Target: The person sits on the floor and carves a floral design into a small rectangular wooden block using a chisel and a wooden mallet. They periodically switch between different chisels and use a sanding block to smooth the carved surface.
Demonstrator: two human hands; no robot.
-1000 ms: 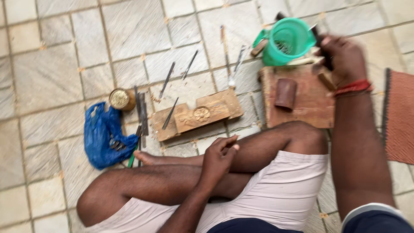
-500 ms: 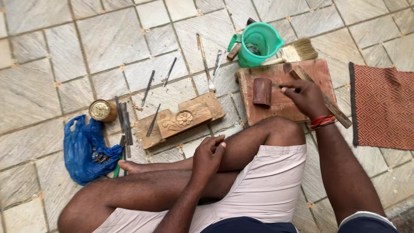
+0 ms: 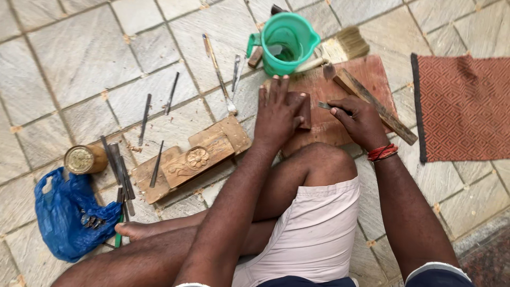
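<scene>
My left hand (image 3: 276,112) lies flat, fingers spread, on a small dark brown block (image 3: 302,108) that rests on a reddish wooden board (image 3: 366,74). My right hand (image 3: 361,121) is closed around a thin metal chisel (image 3: 328,107) whose tip points at the block. A long wooden stick (image 3: 372,104) lies slanted across the board beside my right hand. I sit cross-legged, my knee (image 3: 324,159) just under both hands.
A green plastic jug (image 3: 287,37) and a broad brush (image 3: 340,48) stand behind the board. A carved wooden piece with a flower (image 3: 191,158), loose chisels (image 3: 146,118), a round tin (image 3: 82,158) and a blue bag (image 3: 66,215) lie left. A red mat (image 3: 467,106) is at right.
My left hand left my leg and now presses on the block. My right hand came down from the jug to the board and now holds the chisel.
</scene>
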